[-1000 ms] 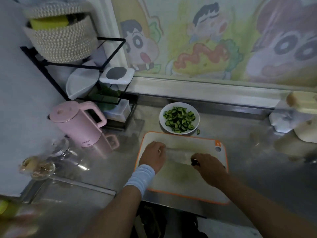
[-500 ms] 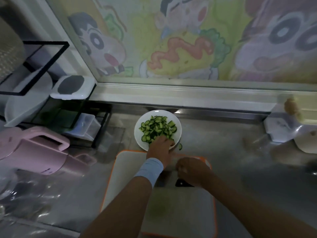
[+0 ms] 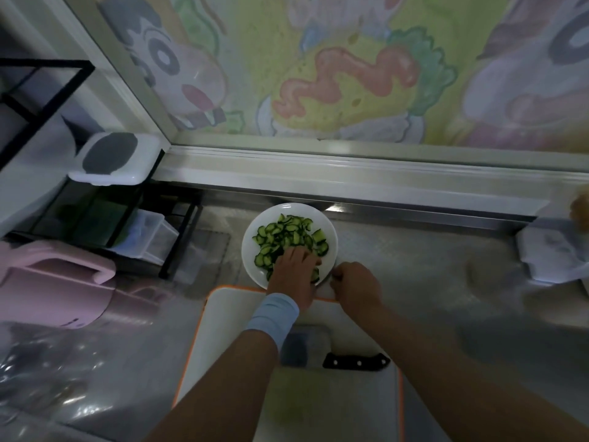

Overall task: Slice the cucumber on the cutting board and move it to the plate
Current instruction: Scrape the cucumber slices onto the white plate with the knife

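Here we are at the far end of the counter, and the white plate (image 3: 250,250) carries a good heap of cucumber slices (image 3: 283,232), dark-skinned half-moons piled toward its middle and back. The left hand (image 3: 294,272), the one with the pale blue wristband (image 3: 274,314), is down on the near side of that heap. Its fingers (image 3: 310,258) are spread and fairly flat on the slices, not closed round anything that I can make out. The right hand (image 3: 357,285) sits just beside the plate's near right rim, over the far edge of the cutting board (image 3: 223,327). Its fingers are curled in, but whether they pinch a stray slice or nothing at all I cannot tell from here.

The knife (image 3: 355,361) lies flat on the board, black handle to the right and blade partly under the left forearm, with no hand on it. On the parts of the board that show I see no cucumber, only a faint green smear near the front, though the arms hide a strip of it.

So by my reading the slicing is done and the carrying over is all but finished. What remains looks like tidying: settling the pile and gathering any piece lying off the plate.
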The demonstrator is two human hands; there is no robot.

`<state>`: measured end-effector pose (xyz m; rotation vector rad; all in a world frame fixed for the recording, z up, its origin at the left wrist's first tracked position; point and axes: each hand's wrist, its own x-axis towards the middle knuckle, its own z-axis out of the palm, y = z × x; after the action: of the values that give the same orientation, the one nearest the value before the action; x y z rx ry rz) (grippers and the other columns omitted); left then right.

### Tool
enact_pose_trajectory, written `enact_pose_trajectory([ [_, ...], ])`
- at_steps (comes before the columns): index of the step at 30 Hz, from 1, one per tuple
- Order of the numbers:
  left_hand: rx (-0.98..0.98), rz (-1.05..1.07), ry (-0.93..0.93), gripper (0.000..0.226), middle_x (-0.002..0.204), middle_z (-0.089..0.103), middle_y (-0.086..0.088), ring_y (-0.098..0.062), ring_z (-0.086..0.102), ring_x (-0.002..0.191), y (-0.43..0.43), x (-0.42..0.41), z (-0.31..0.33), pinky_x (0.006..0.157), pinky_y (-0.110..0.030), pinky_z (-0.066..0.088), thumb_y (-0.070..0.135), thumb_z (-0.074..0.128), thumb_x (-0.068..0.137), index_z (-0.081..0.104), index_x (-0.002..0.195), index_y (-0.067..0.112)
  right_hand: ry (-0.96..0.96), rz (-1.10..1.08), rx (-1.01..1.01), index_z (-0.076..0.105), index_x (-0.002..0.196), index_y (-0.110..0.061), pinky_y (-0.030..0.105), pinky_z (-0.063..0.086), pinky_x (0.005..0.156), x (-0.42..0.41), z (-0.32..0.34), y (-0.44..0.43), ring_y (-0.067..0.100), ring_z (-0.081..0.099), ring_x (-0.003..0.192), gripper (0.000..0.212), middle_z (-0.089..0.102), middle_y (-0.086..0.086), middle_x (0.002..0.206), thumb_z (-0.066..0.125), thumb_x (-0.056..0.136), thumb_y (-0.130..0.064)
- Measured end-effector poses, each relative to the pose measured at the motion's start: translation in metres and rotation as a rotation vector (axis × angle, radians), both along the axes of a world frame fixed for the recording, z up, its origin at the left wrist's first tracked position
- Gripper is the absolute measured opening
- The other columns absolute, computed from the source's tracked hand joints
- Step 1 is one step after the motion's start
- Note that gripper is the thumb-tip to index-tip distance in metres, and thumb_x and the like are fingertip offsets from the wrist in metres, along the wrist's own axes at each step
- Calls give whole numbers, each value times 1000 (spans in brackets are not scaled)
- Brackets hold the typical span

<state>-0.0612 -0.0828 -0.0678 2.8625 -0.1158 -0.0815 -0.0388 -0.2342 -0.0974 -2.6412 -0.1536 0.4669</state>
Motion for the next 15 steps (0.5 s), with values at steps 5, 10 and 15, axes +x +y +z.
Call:
enact_pose_trajectory([
  [5,-143,-81,-81,22,101,57,-4,-25,51,97,-21,0,9,82,-38,46,12,64,76,63,97,14,-43,-62,-70,60,102,-11,34,44,74,8,2,-43,31,56,89,17,52,11,104,49,89,-12],
  [10,-121,-205,224,25,115,54,-4,-23,52,103,-52,-9,1,80,-37,47,20,44,93,56,115,17,13,10,-151,58,101,-4,32,43,75,-5,1,-65,33,55,93,16,52,15,105,53,87,-10],
  [15,89,-258,301,27,116,48,-8,-27,45,110,-51,-28,-9,90,-38,43,14,47,92,55,117,16,69,56,-48,70,94,-6,30,45,76,-14,-6,-61,30,57,91,21,61,16,103,53,82,-4],
])
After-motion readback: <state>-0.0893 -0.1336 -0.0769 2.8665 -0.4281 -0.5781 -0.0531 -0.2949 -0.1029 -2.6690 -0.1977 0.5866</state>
